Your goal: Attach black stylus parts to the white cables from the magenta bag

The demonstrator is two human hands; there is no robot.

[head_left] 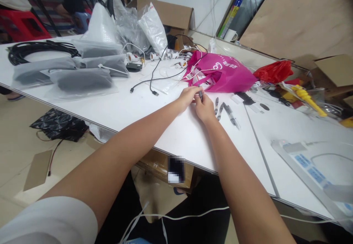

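Observation:
Both hands meet over the white table [162,126], just in front of a pink bag [234,75]. My right hand [205,107] is closed around a dark pen [200,95], whose upper part sticks out above the fingers. From the left side, my left hand [189,96] presses its fingers together at the same pen; the exact grip is partly hidden. Right of my right hand lie several more pens [231,115], grey and clear, side by side. A black USB cable [154,92] ends on the table to the left of my left hand.
Grey plastic-wrapped packets [82,82] and a coiled black cable [44,49] lie on the left. Clear bags and a cardboard box [171,14] stand behind. A red bag [274,71] and yellow tool [309,98] are at right, a blue-labelled plastic package [311,168] nearer.

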